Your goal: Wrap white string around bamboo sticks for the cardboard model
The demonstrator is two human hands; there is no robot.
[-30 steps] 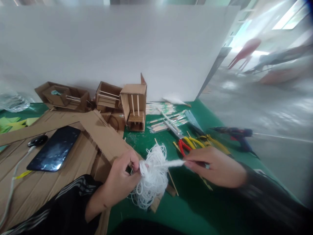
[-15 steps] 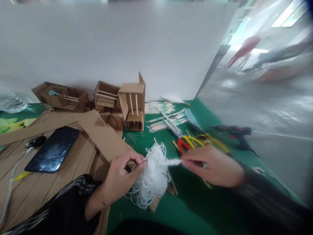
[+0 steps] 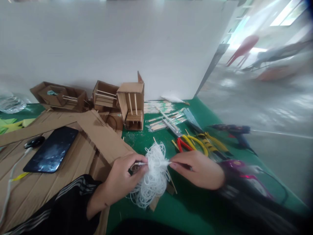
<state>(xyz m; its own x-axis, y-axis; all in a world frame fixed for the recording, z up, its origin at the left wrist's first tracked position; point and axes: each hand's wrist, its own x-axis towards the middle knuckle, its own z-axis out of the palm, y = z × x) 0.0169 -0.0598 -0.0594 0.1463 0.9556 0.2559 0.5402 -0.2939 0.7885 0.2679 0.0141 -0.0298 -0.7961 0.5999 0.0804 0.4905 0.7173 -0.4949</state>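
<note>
A tangled heap of white string (image 3: 150, 191) lies on the green tabletop in front of me. My left hand (image 3: 127, 174) is closed at its left side, thumb and forefinger pinching a strand of the string. From the right, my right hand (image 3: 195, 169) pinches the tip of a narrow white length that runs out of the heap; the string is bunched there, so its make-up is unclear. Both hands are level with each other, only a short gap apart. Under the heap a thin wooden stick (image 3: 172, 182) and a bit of cardboard (image 3: 154, 203) show.
Scissors with red handles (image 3: 179, 143), yellow-handled pliers (image 3: 216, 142) and packets of sticks (image 3: 167, 122) lie beyond my right hand. A dark drill (image 3: 236, 130) and a purple device (image 3: 234, 164) are farther right. Cardboard boxes (image 3: 130, 98) stand behind; a phone (image 3: 51, 150) rests on cardboard at left.
My right hand has moved left, towards the heap and my left hand, so the white length between them looks shorter. The purple device beside my right sleeve has come into view.
</note>
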